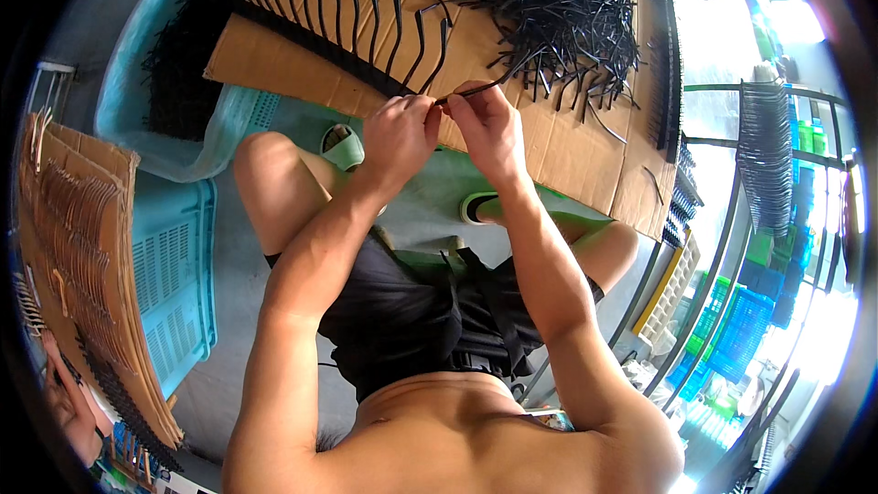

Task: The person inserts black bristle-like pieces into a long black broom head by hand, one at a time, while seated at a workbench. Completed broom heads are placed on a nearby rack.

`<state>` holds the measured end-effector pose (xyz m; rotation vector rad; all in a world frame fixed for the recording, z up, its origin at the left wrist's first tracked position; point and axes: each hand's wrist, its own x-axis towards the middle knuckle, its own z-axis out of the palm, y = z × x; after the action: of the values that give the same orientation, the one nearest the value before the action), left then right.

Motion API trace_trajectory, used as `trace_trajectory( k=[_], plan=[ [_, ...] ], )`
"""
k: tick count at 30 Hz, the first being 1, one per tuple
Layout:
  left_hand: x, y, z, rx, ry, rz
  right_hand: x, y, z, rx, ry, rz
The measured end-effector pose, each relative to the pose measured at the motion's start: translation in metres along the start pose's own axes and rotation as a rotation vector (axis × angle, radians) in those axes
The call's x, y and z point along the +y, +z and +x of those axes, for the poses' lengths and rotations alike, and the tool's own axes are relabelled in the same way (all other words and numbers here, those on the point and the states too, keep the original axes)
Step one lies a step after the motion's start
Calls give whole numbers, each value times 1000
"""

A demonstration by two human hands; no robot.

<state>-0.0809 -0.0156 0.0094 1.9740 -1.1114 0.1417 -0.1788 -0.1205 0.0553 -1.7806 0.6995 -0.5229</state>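
Note:
Both hands meet at the near edge of the cardboard-covered table (585, 160). My right hand (491, 128) pinches a thin black eyeglass temple (477, 89), which runs off toward the upper right. My left hand (400, 135) is closed at the temple's other end, fingertips almost touching the right ones; what exactly lies between them is hidden. Just beyond my left hand, a long black strip holder (338, 55) carries a row of upright black temples (355, 9) with bent tips. A big tangled pile of black temples (567, 9) lies on the cardboard, farther right.
A light-blue bin (123, 101) with dark pieces stands at the upper left, near a blue crate (174, 274). At far left, cardboard (78, 247) bears rows of brown temples; another person's hand (64, 366) is beside it. Metal racks (732, 220) line the right.

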Motion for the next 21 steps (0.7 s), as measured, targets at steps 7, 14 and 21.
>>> trace_trajectory(
  k=[7, 14, 21],
  plan=[
    [-1, 1, -1, 9, 0, -44, 19, 8, -3, 72, -18, 225],
    [1, 0, -5, -14, -27, 19, 2, 5, -3, 18, -279, -305],
    [-3, 9, -3, 15, -11, 32, -4, -3, -1, -39, -74, -150]
  ],
)
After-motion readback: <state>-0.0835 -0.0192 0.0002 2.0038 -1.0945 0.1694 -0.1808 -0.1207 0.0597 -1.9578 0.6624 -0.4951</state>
